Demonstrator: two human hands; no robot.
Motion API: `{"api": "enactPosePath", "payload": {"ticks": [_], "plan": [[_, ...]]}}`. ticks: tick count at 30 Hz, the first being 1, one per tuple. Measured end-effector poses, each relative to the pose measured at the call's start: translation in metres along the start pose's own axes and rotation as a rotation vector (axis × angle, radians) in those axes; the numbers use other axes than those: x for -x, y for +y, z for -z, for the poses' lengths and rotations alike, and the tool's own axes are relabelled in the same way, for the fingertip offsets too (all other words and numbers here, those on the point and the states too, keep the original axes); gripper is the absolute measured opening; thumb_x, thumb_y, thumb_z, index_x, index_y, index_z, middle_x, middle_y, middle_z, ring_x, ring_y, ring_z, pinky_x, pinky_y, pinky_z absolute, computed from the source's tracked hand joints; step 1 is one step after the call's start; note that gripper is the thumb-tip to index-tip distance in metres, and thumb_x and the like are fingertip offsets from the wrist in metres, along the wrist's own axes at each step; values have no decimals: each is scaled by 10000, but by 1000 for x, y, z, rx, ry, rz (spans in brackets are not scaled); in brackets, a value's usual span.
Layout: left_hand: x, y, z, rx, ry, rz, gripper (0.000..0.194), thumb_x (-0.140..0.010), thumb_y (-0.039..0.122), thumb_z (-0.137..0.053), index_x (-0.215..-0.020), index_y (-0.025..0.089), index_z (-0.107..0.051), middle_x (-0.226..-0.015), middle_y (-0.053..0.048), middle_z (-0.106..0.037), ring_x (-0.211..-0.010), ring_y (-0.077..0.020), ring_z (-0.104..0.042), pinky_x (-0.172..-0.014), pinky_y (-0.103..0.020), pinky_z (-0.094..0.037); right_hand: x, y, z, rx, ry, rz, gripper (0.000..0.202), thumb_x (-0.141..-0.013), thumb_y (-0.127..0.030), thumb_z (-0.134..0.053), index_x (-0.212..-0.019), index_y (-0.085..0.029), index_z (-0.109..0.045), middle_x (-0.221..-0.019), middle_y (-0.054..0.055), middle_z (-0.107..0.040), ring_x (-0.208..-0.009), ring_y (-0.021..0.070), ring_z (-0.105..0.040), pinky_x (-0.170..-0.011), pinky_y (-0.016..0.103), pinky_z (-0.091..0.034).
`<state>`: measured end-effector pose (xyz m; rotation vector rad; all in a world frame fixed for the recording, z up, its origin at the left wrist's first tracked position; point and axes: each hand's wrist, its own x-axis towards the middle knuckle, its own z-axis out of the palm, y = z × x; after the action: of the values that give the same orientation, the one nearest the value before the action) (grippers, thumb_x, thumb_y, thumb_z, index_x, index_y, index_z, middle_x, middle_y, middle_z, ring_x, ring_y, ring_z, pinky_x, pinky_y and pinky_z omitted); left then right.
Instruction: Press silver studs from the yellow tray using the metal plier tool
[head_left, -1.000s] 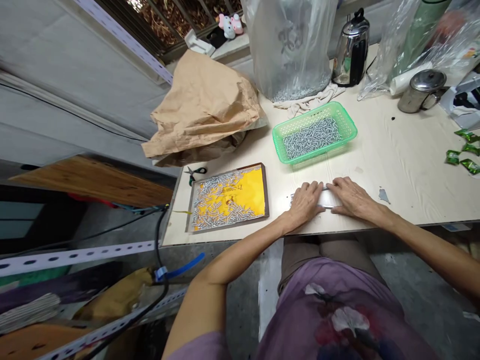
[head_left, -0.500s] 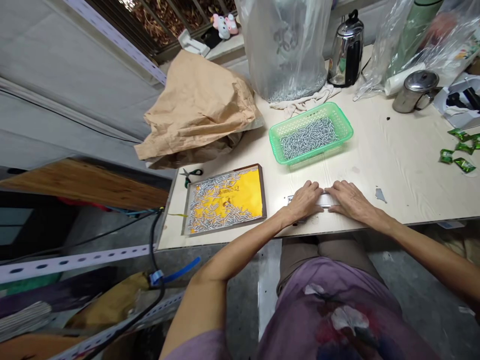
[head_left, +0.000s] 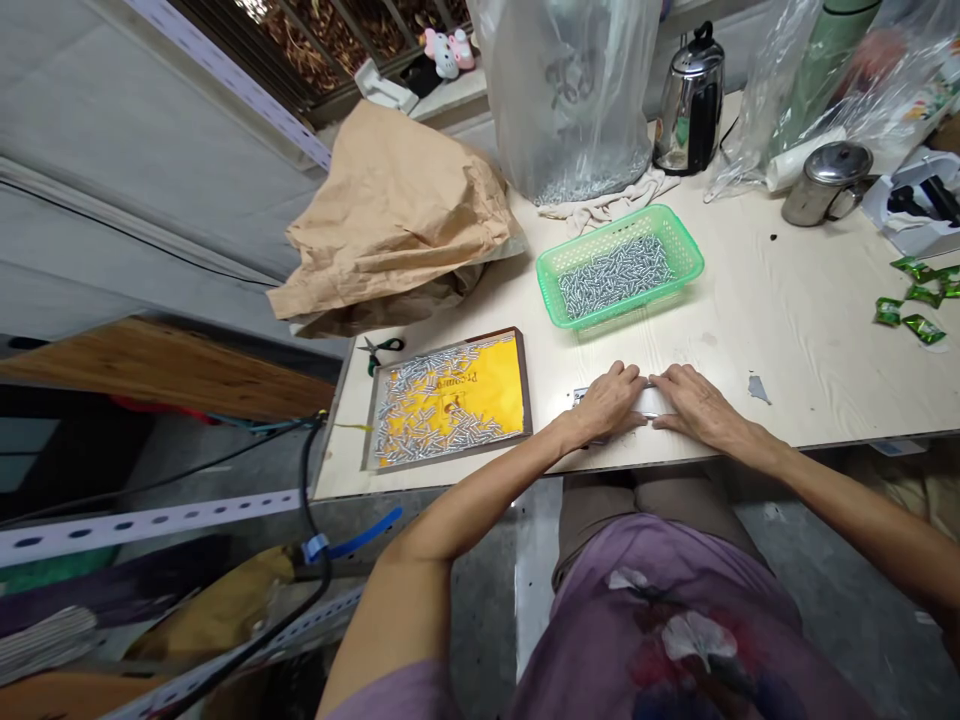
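Note:
Near the table's front edge, my left hand and my right hand grip a flat, silvery-white strip between them. Its middle shows in the gap between my hands, and one end sticks out left of my left hand. What kind of thing it is, I cannot make out. My fingers are bent over its long edges. Left of my hands lies a shallow tray with a yellow bottom and many small metal pins. Beyond my hands stands a green plastic basket with a heap of similar pins.
Scissors lie by the tray's far left corner. Brown paper, a large clear bag and an electric kettle stand at the back. A metal mug, green wrapped packets and a grey scrap are on the right.
Hardly anything differs. The view has shifted very slightly; both hands stay on the strip in the same place.

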<state>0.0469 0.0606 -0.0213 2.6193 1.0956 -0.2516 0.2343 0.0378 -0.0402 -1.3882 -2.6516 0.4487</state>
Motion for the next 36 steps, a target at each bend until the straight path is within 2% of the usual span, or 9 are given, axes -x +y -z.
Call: {"api": "enactPosePath", "payload": {"ticks": [5, 10, 17, 23, 26, 28, 31, 33, 36], "plan": [[4, 9, -4, -54, -23, -14, 258, -953, 337, -512, -1110, 136, -549, -1084, -115, -568, -1046, -255, -493, -831, -375, -485, 4, -3, 1, -19, 17, 22, 221, -842, -234, -669, -1048, -168, -625, -947, 98, -598, -913, 258, -553, -794, 360, -452], [4, 13, -5, -68, -22, 11, 224, -991, 317, -428, -1044, 151, -568, -1045, -104, -577, -1023, -241, -502, -796, -353, -460, 1, -4, 2, 18, 1, 28, 42, -894, -195, -592, -901, -171, -627, -878, 81, -608, -854, 228, -560, -758, 325, -439], [0, 11, -10, -32, -35, -5, 237, -1009, 279, -370, -1004, 172, -582, -1000, -86, -589, -985, -225, -499, -753, -330, -416, -4, 3, 0, -25, -16, 92, 219, -970, -222, -467, -796, -186, -594, -787, 59, -588, -755, 195, -541, -711, 295, -410], [-1, 13, -12, 8, -6, 27, 259, -1009, 316, -367, -987, 174, -583, -975, -87, -593, -967, -225, -514, -770, -333, -431, -4, 7, -3, -50, 8, 116, 267, -987, -270, -423, -797, -194, -593, -794, 64, -587, -760, 199, -543, -717, 305, -419], [-1, 16, -12, 8, 32, 66, 267, -1005, 334, -372, -1027, 170, -581, -1008, -97, -614, -1015, -239, -533, -803, -351, -460, -4, 9, -4, -41, 17, 108, 258, -982, -301, -414, -876, -182, -617, -860, 94, -611, -844, 226, -570, -752, 330, -449], [2, 19, -15, 18, 89, 141, 271, -987, 339, -425, -1115, 147, -565, -1096, -122, -623, -1082, -256, -542, -851, -376, -477, -4, 13, -3, -45, 34, 111, 254, -964, -328, -448, -1060, -162, -615, -990, 127, -626, -957, 249, -581, -819, 359, -467], [9, 30, -28, 44, 257, 275, 400, -948, 277, -512, -1303, 97, -470, -1352, -193, -530, -1270, -288, -483, -1001, -428, -444, -6, 23, 3, -14, 23, 105, 595, -886, -467, -568, -1369, -139, -456, -1283, 206, -547, -1155, 321, -533, -913, 458, -459], [15, 39, -42, 63, 360, 294, 450, -947, 226, -498, -1371, 98, -418, -1469, -207, -433, -1378, -297, -396, -1085, -455, -388, -7, 30, 8, 31, -3, 84, 813, -822, -577, -610, -1455, -134, -357, -1399, 248, -459, -1233, 380, -482, -930, 530, -441], [20, 52, -61, 91, 427, 226, 455, -960, 240, -466, -1398, 131, -410, -1511, -200, -394, -1436, -293, -330, -1116, -485, -364, -12, 37, 14, 69, 60, 69, 765, -869, -561, -543, -1476, -145, -337, -1433, 247, -428, -1269, 385, -453, -956, 553, -419]]}}
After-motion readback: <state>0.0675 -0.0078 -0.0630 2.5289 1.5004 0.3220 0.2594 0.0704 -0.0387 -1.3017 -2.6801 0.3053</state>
